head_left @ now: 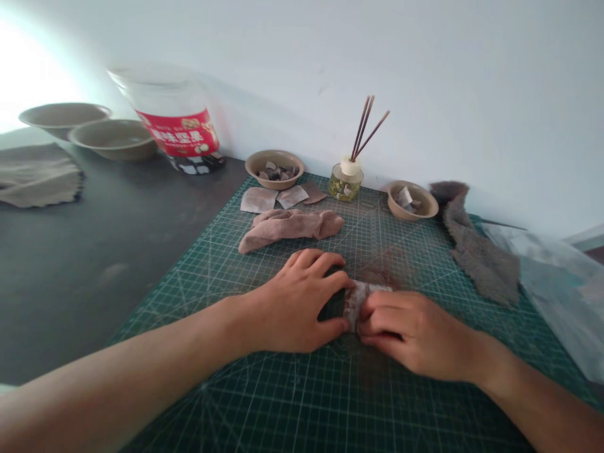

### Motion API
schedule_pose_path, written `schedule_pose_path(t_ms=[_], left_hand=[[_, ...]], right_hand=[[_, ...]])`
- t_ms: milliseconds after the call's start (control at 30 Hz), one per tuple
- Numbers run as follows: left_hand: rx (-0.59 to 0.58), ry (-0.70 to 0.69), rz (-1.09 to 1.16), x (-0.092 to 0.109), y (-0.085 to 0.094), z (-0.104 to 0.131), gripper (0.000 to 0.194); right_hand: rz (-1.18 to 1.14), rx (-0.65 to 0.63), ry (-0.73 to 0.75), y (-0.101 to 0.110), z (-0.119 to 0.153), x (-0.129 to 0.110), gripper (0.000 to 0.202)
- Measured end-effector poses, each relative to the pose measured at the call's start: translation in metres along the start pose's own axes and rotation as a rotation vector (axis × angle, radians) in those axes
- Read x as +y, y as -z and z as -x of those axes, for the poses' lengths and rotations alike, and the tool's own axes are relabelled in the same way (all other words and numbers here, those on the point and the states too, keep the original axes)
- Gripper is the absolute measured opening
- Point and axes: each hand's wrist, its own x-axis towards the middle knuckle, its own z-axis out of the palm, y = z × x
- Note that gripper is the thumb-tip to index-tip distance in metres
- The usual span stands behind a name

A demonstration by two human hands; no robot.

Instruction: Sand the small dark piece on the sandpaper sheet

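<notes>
Two bare hands work over one green gridded cutting mat (264,402) on a dark surface (123,251). One small pale, brown-smeared piece (353,302) lies flat on the mat between them. The left hand (302,302) has its fingers spread, thumb and one fingertip touching the piece's left edge at separate spots. The right hand (419,330) has its fingers bunched on top of the piece's right part; whether they grip anything underneath cannot be told.

Beyond the hands lies one crumpled brown cloth (292,229). To the right are one fuzzy gray strip (486,261) and one clear plastic bag (557,289); at far left, one gray cloth (38,173). Behind the brown cloth lie three flat sheets (258,199), two pale and one brown. Farther back stand one bottle (345,184) with three sticks (365,129), one red-labeled jar (182,132) and four bowls (403,212): two hold fragments, two stand at left.
</notes>
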Motion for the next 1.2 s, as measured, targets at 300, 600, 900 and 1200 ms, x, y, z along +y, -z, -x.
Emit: schedule_pose_path(t_ms=[300, 600, 900, 1200], left_hand=[[-0.010, 0.013, 0.009, 0.001, 0.002, 0.000, 0.045], [-0.004, 0.021, 0.021, 0.001, 0.002, 0.000, 0.046], [-0.007, 0.022, 0.008, 0.001, 0.001, 0.000, 0.047], [-0.008, 0.019, 0.019, 0.001, 0.002, 0.000, 0.047]], right_hand=[[-0.009, 0.001, 0.008, 0.004, 0.001, 0.004, 0.011], [0.064, 0.009, 0.032, 0.007, 0.002, 0.007, 0.011], [0.065, 0.007, 0.017, 0.007, 0.000, 0.006, 0.012], [-0.025, -0.064, -0.015, 0.011, 0.004, 0.007, 0.011]])
